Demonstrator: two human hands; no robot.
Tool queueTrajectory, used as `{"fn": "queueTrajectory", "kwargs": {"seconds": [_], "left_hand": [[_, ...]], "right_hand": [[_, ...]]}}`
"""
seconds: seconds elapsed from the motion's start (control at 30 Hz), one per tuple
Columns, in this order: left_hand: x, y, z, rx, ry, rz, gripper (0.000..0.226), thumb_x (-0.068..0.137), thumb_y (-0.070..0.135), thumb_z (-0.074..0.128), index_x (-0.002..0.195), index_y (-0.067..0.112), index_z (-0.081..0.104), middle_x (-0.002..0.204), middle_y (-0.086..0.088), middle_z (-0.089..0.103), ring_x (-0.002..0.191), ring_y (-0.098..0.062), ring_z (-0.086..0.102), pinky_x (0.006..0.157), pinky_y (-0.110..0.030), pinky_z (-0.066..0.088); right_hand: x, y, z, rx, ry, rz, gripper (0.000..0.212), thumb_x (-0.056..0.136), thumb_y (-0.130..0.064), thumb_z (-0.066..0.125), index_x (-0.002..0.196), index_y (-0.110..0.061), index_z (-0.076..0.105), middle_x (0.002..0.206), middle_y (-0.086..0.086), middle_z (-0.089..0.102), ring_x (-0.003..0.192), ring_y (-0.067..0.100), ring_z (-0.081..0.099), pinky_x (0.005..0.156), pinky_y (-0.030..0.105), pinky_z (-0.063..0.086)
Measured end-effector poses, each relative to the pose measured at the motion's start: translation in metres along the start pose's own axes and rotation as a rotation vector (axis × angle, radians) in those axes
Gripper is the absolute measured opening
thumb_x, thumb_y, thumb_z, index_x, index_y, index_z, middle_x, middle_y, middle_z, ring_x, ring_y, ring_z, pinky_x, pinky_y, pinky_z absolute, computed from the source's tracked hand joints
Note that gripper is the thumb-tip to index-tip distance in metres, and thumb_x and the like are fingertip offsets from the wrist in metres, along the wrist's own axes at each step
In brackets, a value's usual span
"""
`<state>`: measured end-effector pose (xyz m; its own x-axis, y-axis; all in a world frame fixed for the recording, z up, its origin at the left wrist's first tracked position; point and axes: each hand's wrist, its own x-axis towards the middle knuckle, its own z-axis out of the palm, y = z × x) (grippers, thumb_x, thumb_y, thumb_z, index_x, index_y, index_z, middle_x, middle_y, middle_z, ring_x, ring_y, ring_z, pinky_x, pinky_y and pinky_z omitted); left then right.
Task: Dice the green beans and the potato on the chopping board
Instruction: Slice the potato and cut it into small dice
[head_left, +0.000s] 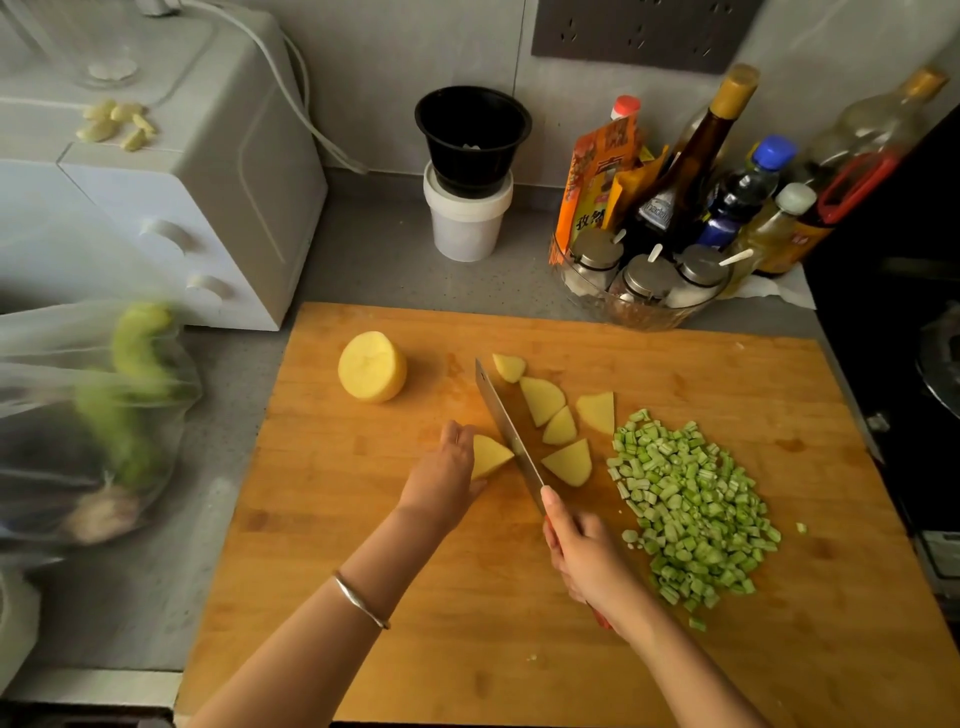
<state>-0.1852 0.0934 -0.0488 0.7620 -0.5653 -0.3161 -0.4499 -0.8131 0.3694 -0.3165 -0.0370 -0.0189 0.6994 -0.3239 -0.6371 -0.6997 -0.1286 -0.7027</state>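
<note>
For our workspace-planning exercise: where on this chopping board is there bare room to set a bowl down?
Bare chopping board: the far right corner beyond the diced green beans, and the near left corner beside the left forearm. Crowded: the middle, where left hand, knife, right hand, potato wedges and beans sit close.

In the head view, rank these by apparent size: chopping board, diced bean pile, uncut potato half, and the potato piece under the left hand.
1. chopping board
2. diced bean pile
3. uncut potato half
4. potato piece, which looks smallest, but the left hand partly covers it, so its full size is unsure.
</note>
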Motion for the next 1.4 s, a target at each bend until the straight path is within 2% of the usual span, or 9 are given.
{"fn": "queueTrajectory", "kwargs": {"seconds": [0.2, 0.43, 0.63, 0.77, 0.87, 1.07, 1.2, 1.3, 1.4], "left_hand": [[0.003, -0.004, -0.007, -0.018, -0.026, 0.076, 0.066, 0.094, 0.029, 0.055, 0.147, 0.014, 0.019, 0.148, -0.007, 0.024, 0.117, -0.025, 0.052, 0.092, -0.031, 0.047], [0.001, -0.009, -0.008, -0.091, 0.009, 0.066, 0.063, 0.091, 0.029, 0.061, 0.142, 0.014, 0.028, 0.141, -0.005, 0.031, 0.113, -0.023, 0.052, 0.089, -0.030, 0.046], [0.000, -0.001, -0.002, -0.010, 0.028, 0.011, 0.066, 0.092, 0.029, 0.058, 0.146, 0.011, 0.024, 0.143, -0.006, 0.029, 0.112, -0.026, 0.055, 0.089, -0.035, 0.049], [0.000, -0.003, 0.000, -0.099, 0.077, -0.001, 0.060, 0.089, 0.034, 0.062, 0.140, 0.018, 0.035, 0.136, -0.003, 0.036, 0.107, -0.025, 0.056, 0.084, -0.037, 0.051], [0.003, -0.004, 0.000, -0.139, 0.093, -0.007, 0.054, 0.087, 0.035, 0.065, 0.133, 0.019, 0.042, 0.130, -0.002, 0.041, 0.102, -0.025, 0.058, 0.082, -0.037, 0.052], [0.007, -0.001, 0.000, -0.068, 0.050, -0.038, 0.060, 0.086, 0.041, 0.064, 0.135, 0.018, 0.037, 0.133, -0.004, 0.037, 0.103, -0.026, 0.058, 0.082, -0.038, 0.053], [0.010, -0.007, -0.010, 0.081, 0.008, 0.054, 0.065, 0.084, 0.055, 0.059, 0.137, 0.030, 0.032, 0.137, 0.000, 0.029, 0.109, -0.026, 0.054, 0.078, -0.034, 0.053], [0.015, -0.010, -0.015, 0.034, -0.041, 0.101, 0.056, 0.087, 0.047, 0.060, 0.136, 0.030, 0.038, 0.138, 0.002, 0.033, 0.105, -0.022, 0.056, 0.081, -0.032, 0.051], [0.018, -0.011, -0.014, -0.074, -0.038, 0.046, 0.055, 0.087, 0.041, 0.062, 0.136, 0.025, 0.041, 0.133, -0.001, 0.039, 0.105, -0.024, 0.056, 0.087, -0.036, 0.049]], "right_hand": [[0.001, 0.000, -0.005, 0.035, 0.002, 0.025, 0.054, 0.091, -0.065, 0.039, 0.067, -0.016, 0.044, 0.042, -0.008, 0.028, 0.036, 0.011, 0.025, 0.042, 0.025, 0.020], [0.003, 0.003, 0.003, -0.059, 0.013, -0.048, 0.059, 0.081, -0.075, 0.034, 0.065, -0.019, 0.045, 0.039, -0.010, 0.032, 0.035, 0.006, 0.030, 0.044, 0.027, 0.023], [0.008, 0.001, 0.001, -0.081, 0.015, -0.063, 0.057, 0.087, -0.069, 0.034, 0.066, -0.017, 0.044, 0.038, -0.010, 0.031, 0.034, 0.004, 0.030, 0.041, 0.020, 0.023], [0.013, 0.000, -0.001, -0.083, 0.017, -0.060, 0.059, 0.084, -0.073, 0.036, 0.064, -0.018, 0.045, 0.038, -0.010, 0.031, 0.034, 0.006, 0.030, 0.044, 0.027, 0.023], [0.012, -0.002, -0.003, -0.092, 0.011, -0.061, 0.057, 0.086, -0.070, 0.037, 0.065, -0.017, 0.045, 0.038, -0.010, 0.031, 0.033, 0.004, 0.031, 0.041, 0.022, 0.023], [0.009, -0.004, -0.007, -0.027, 0.012, -0.051, 0.053, 0.093, -0.061, 0.040, 0.065, -0.015, 0.043, 0.039, -0.009, 0.029, 0.033, 0.007, 0.026, 0.036, 0.017, 0.022], [0.004, -0.001, -0.012, 0.041, 0.003, -0.052, 0.051, 0.095, -0.055, 0.042, 0.067, -0.013, 0.043, 0.042, -0.009, 0.027, 0.033, 0.006, 0.024, 0.036, 0.018, 0.021], [0.002, 0.001, -0.016, 0.062, 0.018, -0.047, 0.050, 0.095, -0.054, 0.043, 0.068, -0.012, 0.044, 0.044, -0.007, 0.029, 0.034, 0.006, 0.026, 0.037, 0.018, 0.022], [0.001, 0.001, -0.019, 0.067, 0.030, -0.044, 0.050, 0.094, -0.056, 0.042, 0.067, -0.013, 0.045, 0.044, -0.007, 0.030, 0.035, 0.008, 0.027, 0.040, 0.022, 0.023]]}}
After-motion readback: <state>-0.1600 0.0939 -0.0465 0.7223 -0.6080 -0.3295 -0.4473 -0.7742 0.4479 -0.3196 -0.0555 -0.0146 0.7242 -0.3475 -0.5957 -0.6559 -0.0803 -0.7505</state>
